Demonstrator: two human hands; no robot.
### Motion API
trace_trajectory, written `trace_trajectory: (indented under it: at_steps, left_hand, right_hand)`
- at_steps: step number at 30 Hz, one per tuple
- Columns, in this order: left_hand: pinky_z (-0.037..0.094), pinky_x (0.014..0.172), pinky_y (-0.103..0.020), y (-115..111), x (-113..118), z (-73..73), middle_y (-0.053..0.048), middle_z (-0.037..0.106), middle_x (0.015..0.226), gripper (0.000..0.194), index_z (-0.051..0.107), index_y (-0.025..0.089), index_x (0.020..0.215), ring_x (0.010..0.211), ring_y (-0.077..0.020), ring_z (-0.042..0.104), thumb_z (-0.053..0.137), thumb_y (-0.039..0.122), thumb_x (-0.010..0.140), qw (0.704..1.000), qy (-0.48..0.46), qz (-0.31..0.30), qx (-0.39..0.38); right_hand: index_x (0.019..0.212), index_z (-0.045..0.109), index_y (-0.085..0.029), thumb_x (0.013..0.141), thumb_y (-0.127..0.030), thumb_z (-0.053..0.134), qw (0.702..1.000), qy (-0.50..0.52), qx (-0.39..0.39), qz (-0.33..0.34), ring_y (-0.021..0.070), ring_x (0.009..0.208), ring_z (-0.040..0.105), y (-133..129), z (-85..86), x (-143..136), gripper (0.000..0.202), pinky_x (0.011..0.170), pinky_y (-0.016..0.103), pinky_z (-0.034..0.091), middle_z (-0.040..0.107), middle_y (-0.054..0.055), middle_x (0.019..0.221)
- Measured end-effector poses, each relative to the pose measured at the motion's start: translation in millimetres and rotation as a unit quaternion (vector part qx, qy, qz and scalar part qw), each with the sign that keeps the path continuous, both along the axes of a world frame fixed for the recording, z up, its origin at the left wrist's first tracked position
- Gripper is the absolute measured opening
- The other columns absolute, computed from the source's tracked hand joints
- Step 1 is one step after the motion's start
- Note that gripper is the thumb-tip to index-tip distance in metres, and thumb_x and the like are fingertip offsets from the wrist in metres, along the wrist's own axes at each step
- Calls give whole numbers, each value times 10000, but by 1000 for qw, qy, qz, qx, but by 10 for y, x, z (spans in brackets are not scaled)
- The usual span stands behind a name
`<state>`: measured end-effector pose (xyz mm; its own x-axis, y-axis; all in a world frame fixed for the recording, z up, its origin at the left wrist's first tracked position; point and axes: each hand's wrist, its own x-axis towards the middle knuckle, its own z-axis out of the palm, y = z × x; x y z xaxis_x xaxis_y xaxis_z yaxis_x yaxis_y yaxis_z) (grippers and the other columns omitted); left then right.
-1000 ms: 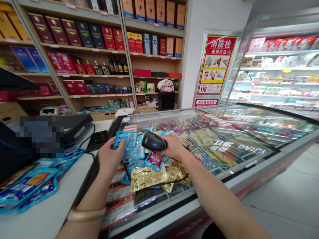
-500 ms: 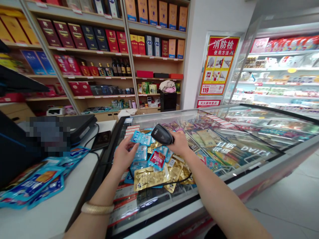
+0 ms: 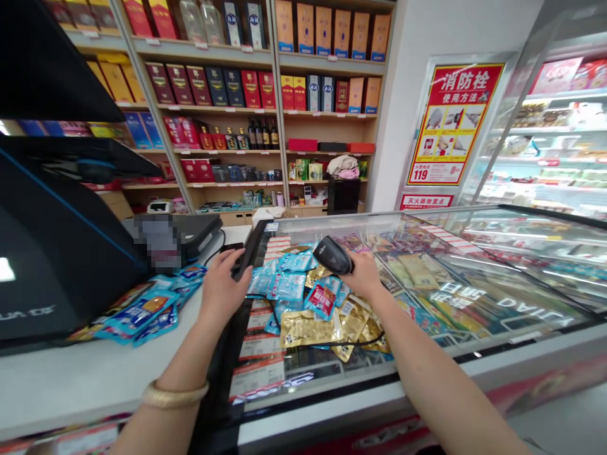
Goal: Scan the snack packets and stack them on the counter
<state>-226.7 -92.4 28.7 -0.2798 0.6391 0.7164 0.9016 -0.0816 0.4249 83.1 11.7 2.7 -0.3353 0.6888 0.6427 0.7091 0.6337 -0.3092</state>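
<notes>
My right hand (image 3: 364, 273) grips a black handheld barcode scanner (image 3: 332, 255), its head pointing left above a heap of snack packets. My left hand (image 3: 225, 281) hovers over the freezer's left edge, fingers apart, with nothing in it. Blue packets (image 3: 289, 285), a red-and-blue packet (image 3: 322, 298) and gold packets (image 3: 308, 328) lie heaped on the glass lid (image 3: 341, 366) of the chest freezer. The scanner's black cable (image 3: 367, 342) runs across the heap. More blue packets (image 3: 147, 309) are piled on the white counter to the left.
A dark checkout terminal (image 3: 61, 253) stands on the white counter (image 3: 118, 379) at left. A dark phone-like object (image 3: 232, 248) lies behind my left hand. Shelves of boxed bottles (image 3: 208, 85) line the back wall. A lit refrigerated display (image 3: 564, 126) stands at right.
My left hand has let go of a blue packet, now on the heap, and moved left, its fingers spreading. My right hand still holds the scanner. The view has turned left.
</notes>
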Motion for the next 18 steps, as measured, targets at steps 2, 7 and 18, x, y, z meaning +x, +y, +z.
trace_trajectory:
  at_steps: [2, 7, 18]
  left_hand:
    - [441, 1062, -495, -219, -275, 50, -162, 634, 1243, 498, 661, 181, 1222, 1187, -338, 581, 544, 411, 796, 997, 13, 75, -26]
    - [428, 948, -673, -793, -792, 77, -221, 602, 1303, 611, 634, 169, 1251, 1198, -509, 533, 550, 540, 772, 946, 40, 278, -158]
    - [470, 969, -580, -986, -1030, -123, -288, 623, 1243, 636, 635, 80, 1234, 1184, -474, 577, 472, 523, 809, 948, 48, 255, -186]
  right_hand:
    - [952, 719, -225, 741, -415, 713, 1000, -1, 4, -3, 270, 827, 688, -9, -1, -6, 284, 784, 335, 368, 771, 74, 876]
    - [888, 704, -216, 729, -392, 708, 1000, -9, 5, -2, 270, 811, 684, -25, -3, -24, 237, 772, 330, 360, 760, 72, 820]
    - [919, 708, -217, 712, -296, 680, 1000, -18, -7, 12, 245, 810, 666, -7, -39, -40, 223, 801, 328, 357, 760, 55, 857]
